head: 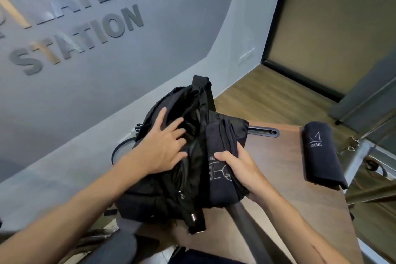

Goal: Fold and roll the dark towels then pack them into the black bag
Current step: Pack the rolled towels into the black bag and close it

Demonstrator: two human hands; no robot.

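Observation:
The black bag [162,195] lies on the wooden table [285,210] in the middle of the head view, its top opening facing up. My left hand [165,146] rests on the bag with fingers spread, pressing the left side of the opening. A rolled dark navy towel [220,169] with pale stitched lettering sits at the bag's right edge, and my right hand [240,169] grips it from the right. A second dark rolled towel [321,154] with a pale logo lies alone on the table's far right.
A grey wall with raised lettering stands behind the bag. The table's right edge meets a metal frame [360,148] and a glass panel. A grey curved bar [246,221] crosses the table near me. Wood floor lies beyond the table.

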